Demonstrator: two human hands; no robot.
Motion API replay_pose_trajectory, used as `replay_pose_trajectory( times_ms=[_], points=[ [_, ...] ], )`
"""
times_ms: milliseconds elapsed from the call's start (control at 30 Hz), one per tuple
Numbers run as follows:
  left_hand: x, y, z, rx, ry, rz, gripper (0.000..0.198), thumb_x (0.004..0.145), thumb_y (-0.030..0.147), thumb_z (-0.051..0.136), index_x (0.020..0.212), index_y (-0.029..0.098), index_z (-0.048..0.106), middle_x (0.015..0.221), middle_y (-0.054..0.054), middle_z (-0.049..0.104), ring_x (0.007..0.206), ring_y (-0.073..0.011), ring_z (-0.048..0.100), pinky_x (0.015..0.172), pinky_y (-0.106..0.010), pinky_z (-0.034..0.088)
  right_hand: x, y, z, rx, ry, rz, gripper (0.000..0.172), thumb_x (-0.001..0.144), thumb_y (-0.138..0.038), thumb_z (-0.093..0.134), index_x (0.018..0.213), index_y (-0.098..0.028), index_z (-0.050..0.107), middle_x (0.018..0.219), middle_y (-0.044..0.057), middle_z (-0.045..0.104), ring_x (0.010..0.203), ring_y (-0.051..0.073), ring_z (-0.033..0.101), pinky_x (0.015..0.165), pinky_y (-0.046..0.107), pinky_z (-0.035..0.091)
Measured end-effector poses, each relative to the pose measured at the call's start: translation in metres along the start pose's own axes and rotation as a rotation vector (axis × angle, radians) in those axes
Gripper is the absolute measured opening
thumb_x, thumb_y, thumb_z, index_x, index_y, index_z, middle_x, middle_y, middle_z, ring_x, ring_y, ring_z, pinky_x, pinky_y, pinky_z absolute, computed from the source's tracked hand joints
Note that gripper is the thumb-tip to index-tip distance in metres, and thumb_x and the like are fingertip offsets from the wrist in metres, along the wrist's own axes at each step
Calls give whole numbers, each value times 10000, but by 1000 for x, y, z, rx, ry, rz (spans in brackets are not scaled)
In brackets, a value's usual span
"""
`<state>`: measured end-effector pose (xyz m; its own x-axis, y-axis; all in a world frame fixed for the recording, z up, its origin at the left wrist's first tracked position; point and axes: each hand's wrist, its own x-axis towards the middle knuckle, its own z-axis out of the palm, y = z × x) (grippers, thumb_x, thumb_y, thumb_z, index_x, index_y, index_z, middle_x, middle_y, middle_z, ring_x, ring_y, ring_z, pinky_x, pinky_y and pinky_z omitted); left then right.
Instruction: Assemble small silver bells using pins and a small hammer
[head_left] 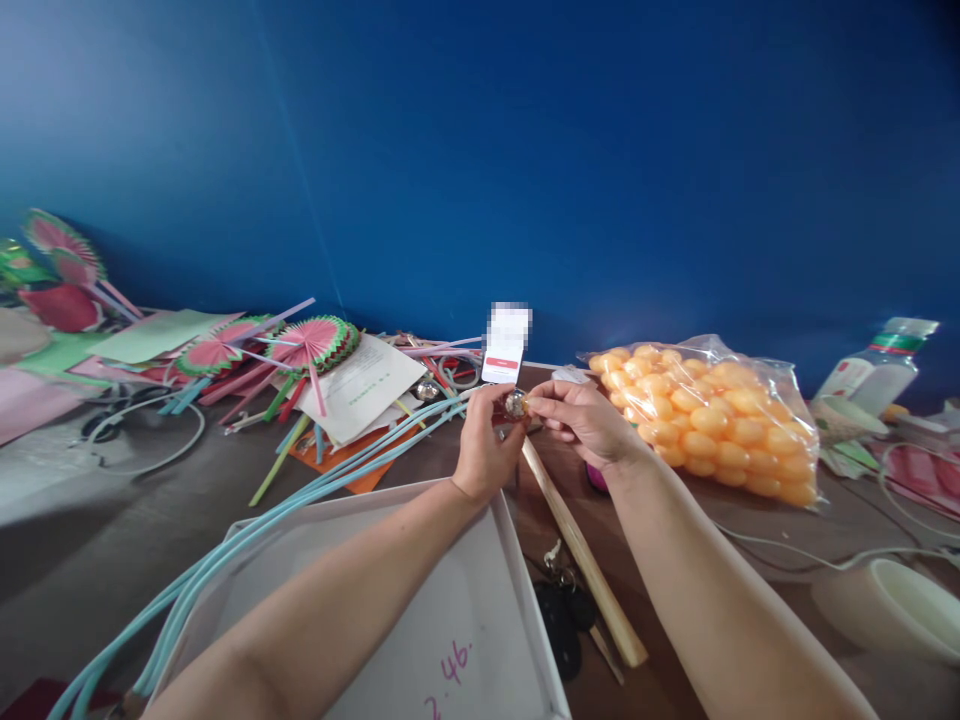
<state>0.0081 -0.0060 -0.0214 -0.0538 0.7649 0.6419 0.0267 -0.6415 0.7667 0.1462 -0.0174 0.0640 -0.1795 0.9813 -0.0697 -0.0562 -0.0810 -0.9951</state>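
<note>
Two hands meet over table, fingertips pinching one small shiny bell [516,403] between them. Left hand [486,440] grips bell from left side, right hand [581,420] from right. Bell sits up in air, above far right corner of white box [480,600]. Wooden stick [581,555] lies just under hands. Bag of orange balls [712,420] close on right. Open tabletop near right, by white bowl [892,605].

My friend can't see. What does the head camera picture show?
Two bare hands, left hand and right hand, pinch a small shiny round bell together above a brown table. A clear bag of orange plastic eggs lies right; pink folded paper fans lie left.
</note>
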Motion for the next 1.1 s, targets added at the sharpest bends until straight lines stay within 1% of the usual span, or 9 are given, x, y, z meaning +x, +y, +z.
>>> replay_pose_trajectory(
  times_ms=[167,333,667,1100],
  points=[
    [0,0,0,-4,5,4,410,811,170,629,1197,235,511,1114,-76,515,936,-163,568,790,-317,537,0,0,0,-12,-7,-7,315,605,-357,810,782,-149,653,642,-30,505,513,37,346,425,187,163],
    [0,0,0,6,4,6,397,818,180,625,1195,235,512,1112,-78,515,942,-168,566,789,-318,538,0,-1,1,-7,4,-6,320,586,-360,818,766,-157,650,645,-27,507,518,41,340,417,187,170],
    [0,-1,0,-9,2,-3,416,812,167,622,1205,233,503,1124,-81,509,948,-168,569,787,-315,538,0,0,1,61,-16,9,316,587,-338,825,774,-155,646,671,-29,509,524,35,331,421,184,168],
    [0,-1,-1,34,-2,9,422,804,148,622,1203,233,513,1122,-82,519,969,-178,565,794,-319,532,1,0,2,19,1,5,324,580,-353,823,761,-158,639,644,-29,501,520,43,345,417,188,173]
  ],
)
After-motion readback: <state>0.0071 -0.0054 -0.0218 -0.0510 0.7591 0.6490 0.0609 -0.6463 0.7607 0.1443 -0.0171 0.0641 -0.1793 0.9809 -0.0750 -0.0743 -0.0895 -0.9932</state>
